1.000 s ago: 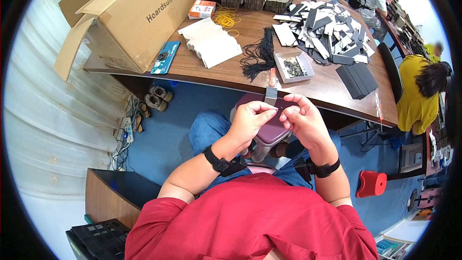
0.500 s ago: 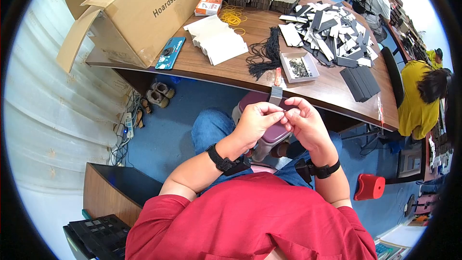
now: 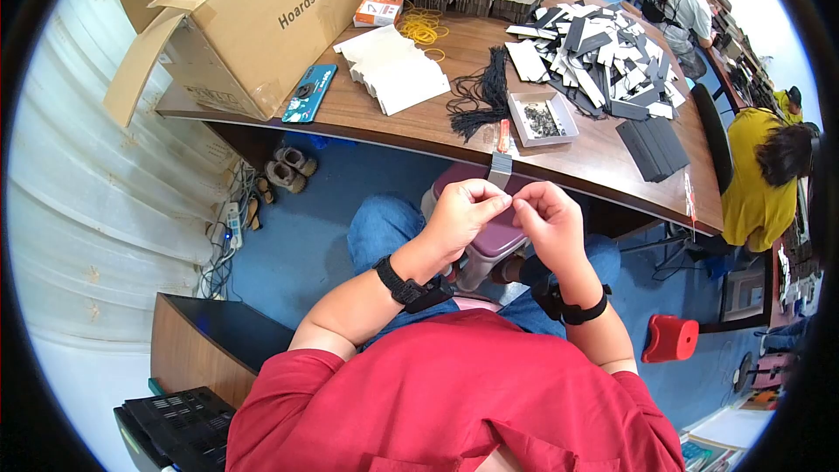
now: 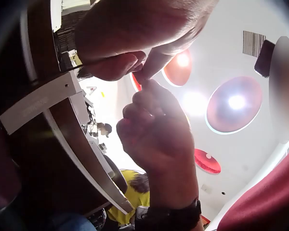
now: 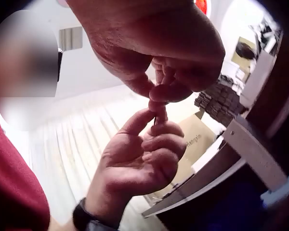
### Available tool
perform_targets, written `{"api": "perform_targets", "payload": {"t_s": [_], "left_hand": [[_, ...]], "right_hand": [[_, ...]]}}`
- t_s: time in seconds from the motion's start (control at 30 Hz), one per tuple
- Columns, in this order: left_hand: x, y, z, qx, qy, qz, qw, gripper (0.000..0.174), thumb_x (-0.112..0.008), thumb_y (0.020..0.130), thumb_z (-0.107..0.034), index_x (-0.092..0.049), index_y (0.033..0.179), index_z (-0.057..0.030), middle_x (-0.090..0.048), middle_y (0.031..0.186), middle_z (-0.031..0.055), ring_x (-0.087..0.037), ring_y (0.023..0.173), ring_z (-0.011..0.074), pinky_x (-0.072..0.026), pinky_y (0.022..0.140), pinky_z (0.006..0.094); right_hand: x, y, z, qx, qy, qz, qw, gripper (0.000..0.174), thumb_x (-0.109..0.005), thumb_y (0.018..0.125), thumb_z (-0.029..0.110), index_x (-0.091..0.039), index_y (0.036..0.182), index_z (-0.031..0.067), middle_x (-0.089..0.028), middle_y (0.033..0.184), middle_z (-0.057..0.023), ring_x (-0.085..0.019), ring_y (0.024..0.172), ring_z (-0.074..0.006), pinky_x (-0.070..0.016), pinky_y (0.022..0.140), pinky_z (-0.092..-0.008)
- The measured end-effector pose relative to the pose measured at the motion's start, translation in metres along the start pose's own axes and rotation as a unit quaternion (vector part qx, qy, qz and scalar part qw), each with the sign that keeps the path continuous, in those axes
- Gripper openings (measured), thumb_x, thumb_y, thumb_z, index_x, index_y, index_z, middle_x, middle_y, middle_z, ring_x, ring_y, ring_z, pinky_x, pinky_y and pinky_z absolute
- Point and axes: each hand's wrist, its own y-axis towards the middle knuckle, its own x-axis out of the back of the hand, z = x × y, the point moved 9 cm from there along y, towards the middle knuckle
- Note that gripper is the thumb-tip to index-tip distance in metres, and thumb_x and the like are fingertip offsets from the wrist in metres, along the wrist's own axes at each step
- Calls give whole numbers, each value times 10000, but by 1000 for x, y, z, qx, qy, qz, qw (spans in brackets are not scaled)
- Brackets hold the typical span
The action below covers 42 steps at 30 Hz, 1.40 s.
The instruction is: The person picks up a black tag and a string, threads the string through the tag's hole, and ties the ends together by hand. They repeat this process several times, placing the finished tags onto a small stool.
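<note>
Both hands are raised over my lap, just in front of the table edge, fingertips meeting. My left hand (image 3: 463, 217) pinches a small thin dark piece (image 5: 155, 121) between thumb and index finger; its kind cannot be told. My right hand (image 3: 552, 220) pinches at the same spot, thumb against index finger, with most of the piece hidden behind the fingertips. Right behind the hands, a small grey stack of strips (image 3: 500, 168) sits at the table's edge. A white tray of small dark metal-looking bits (image 3: 568, 129) and a bundle of black cords (image 3: 482, 96) lie nearby.
On the table (image 3: 367, 142) are a big cardboard box (image 3: 280, 31), white paper sheets (image 3: 393, 70), yellow rubber bands (image 3: 422, 26), a heap of black and white strips (image 3: 603, 61) and a dark stack (image 3: 653, 149). A purple stool (image 3: 498, 240) stands below my hands.
My right hand has turned at the wrist, and its raised index finger has come down toward the thumb. The fingertips of both hands have drawn together. The view has shifted slightly.
</note>
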Motion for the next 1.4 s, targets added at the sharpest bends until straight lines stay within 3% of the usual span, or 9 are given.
{"api": "perform_targets", "payload": {"t_s": [0.1,0.2,0.23,0.27,0.33,0.57,1.13,1.23,1.4], "left_hand": [[1,3,-3,-11,-34,-11,999,102,-633,875,-115,-627,860,-15,-571,666,-6,-460,514,25,-357,451,173],[-3,4,-14,-20,-112,0,994,98,-619,884,-114,-618,888,-16,-568,667,4,-478,516,42,-373,452,175],[-5,5,-14,-14,-142,0,990,101,-602,894,-111,-611,912,-12,-570,692,18,-495,529,56,-382,450,180],[-5,5,-15,-17,-137,-6,990,104,-605,892,-112,-611,918,-11,-571,699,21,-487,524,61,-379,450,182],[-4,4,-18,-21,-127,-18,992,113,-610,888,-113,-609,929,-8,-572,714,28,-470,513,71,-373,449,187],[68,6,-59,-127,-54,-143,980,63,-635,873,-105,-600,867,-54,-472,639,-58,-360,488,14,-274,418,168],[101,-3,-44,-111,-12,-192,975,80,-648,865,-106,-598,836,-51,-465,620,-58,-360,478,9,-258,407,165],[72,5,-26,-83,-19,-143,986,75,-617,882,-101,-600,865,-30,-453,613,-46,-343,454,18,-259,401,171],[30,9,-15,-13,-98,-55,994,86,-603,892,-105,-596,882,-20,-468,620,-25,-352,458,34,-276,410,175]], "right_hand": [[-4,6,-28,-53,301,54,951,210,-612,839,21,-566,1043,41,-612,819,5,-545,693,-59,-437,633,-184],[-33,-7,-37,-140,221,109,959,223,-586,864,45,-533,1081,35,-585,933,-7,-534,797,-66,-430,697,-197],[-53,-15,-35,-119,200,220,947,222,-567,882,64,-524,1097,30,-558,1039,-14,-518,906,-68,-424,736,-209],[-62,-20,-39,-94,176,247,948,188,-563,891,86,-561,1070,30,-611,994,-22,-557,843,-67,-430,683,-201],[-66,-28,-60,-196,147,292,925,133,-568,898,97,-605,1003,24,-658,902,-31,-590,735,-63,-434,625,-195],[-9,-26,-81,-239,101,180,949,142,-567,913,132,-643,947,16,-658,762,-17,-549,588,-53,-400,534,-175],[24,-29,-65,-170,-27,136,976,92,-584,868,35,-646,913,-18,-621,700,-12,-567,640,-73,-472,590,-221],[14,-15,-48,-80,-135,131,979,102,-596,849,22,-629,939,-12,-631,734,-21,-576,676,-92,-484,626,-234],[-31,-5,-22,39,-87,140,985,387,-633,795,-11,-564,1171,46,-583,1027,-75,-556,769,-110,-478,688,-247]]}}
